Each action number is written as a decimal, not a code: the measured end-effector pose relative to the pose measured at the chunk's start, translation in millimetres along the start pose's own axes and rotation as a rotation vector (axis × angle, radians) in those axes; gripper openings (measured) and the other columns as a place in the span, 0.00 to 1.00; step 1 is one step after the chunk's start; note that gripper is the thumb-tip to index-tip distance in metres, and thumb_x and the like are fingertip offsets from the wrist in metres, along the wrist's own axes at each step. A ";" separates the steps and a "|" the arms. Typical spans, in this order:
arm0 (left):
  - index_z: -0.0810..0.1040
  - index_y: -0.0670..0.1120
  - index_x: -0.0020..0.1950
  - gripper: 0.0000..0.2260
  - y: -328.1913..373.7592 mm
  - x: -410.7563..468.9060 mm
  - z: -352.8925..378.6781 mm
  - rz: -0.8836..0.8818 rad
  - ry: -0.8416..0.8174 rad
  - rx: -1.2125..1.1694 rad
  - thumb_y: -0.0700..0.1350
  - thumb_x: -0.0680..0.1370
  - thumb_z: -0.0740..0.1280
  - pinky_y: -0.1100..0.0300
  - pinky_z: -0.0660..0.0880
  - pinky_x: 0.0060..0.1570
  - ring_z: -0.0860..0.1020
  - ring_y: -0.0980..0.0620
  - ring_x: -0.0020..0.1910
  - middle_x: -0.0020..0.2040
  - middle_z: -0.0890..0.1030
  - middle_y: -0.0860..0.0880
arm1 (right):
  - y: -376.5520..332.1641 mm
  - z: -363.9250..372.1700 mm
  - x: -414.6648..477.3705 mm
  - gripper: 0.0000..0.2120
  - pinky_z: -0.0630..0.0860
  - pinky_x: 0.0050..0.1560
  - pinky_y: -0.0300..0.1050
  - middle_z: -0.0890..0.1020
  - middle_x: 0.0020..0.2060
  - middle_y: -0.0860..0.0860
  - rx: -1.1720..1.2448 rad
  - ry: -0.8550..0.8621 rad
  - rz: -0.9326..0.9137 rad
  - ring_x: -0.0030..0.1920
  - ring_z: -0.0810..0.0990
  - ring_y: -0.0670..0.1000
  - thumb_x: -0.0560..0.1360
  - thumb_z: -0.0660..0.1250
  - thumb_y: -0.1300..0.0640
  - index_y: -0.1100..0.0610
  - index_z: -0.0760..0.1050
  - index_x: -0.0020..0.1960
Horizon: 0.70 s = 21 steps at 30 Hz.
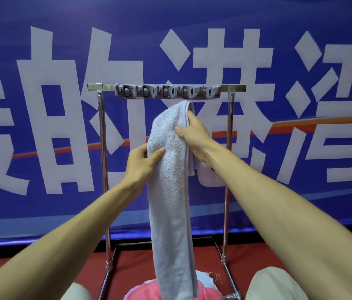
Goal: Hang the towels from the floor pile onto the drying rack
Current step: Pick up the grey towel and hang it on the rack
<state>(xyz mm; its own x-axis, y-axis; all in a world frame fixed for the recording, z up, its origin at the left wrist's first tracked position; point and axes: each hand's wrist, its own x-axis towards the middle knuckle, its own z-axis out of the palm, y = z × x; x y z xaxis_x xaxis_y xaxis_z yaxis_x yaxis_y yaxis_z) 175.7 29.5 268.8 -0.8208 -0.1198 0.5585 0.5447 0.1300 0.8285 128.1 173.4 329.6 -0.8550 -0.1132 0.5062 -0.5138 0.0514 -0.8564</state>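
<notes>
Towel (170,202) in left hand (143,164), right hand (193,136)

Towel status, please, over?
Left hand and right hand both grip the pale towel. Its top sits just under the clip bar; hooked or not, cannot tell. Nothing blocks the bar. Pink pile on floor below.

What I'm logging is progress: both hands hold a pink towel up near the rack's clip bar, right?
Not pink. In the head view the left hand and right hand hold a pale grey-blue towel up near the rack's clip bar; pink cloth lies below.
</notes>
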 end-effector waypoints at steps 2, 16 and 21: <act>0.81 0.46 0.50 0.06 -2.5 0.2 1.7 -0.066 -0.003 -0.027 0.47 0.78 0.69 0.64 0.80 0.42 0.83 0.57 0.42 0.44 0.85 0.52 | -1.5 2.2 2.2 0.21 0.77 0.61 0.54 0.79 0.60 0.55 -0.038 0.048 -0.011 0.59 0.79 0.53 0.79 0.60 0.67 0.56 0.68 0.70; 0.79 0.48 0.50 0.07 -2.7 3.7 7.1 -0.057 0.024 0.008 0.48 0.81 0.63 0.61 0.77 0.46 0.80 0.56 0.44 0.45 0.82 0.51 | -3.9 -10.1 3.8 0.07 0.78 0.58 0.57 0.81 0.52 0.65 0.195 0.234 0.161 0.52 0.81 0.60 0.77 0.64 0.70 0.69 0.76 0.54; 0.79 0.45 0.50 0.09 3.6 11.1 10.2 -0.032 -0.018 0.072 0.48 0.81 0.62 0.65 0.75 0.41 0.79 0.56 0.42 0.45 0.82 0.50 | -2.7 -17.8 5.1 0.02 0.80 0.55 0.58 0.82 0.48 0.63 0.216 0.309 0.198 0.51 0.83 0.61 0.75 0.68 0.70 0.66 0.77 0.47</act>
<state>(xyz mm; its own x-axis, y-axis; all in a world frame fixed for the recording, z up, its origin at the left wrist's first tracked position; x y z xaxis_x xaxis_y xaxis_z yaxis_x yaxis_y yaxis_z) 166.8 38.6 277.5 -0.8409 -0.1073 0.5305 0.5050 0.1968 0.8404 123.9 190.4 336.3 -0.9336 0.1820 0.3085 -0.3390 -0.1706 -0.9252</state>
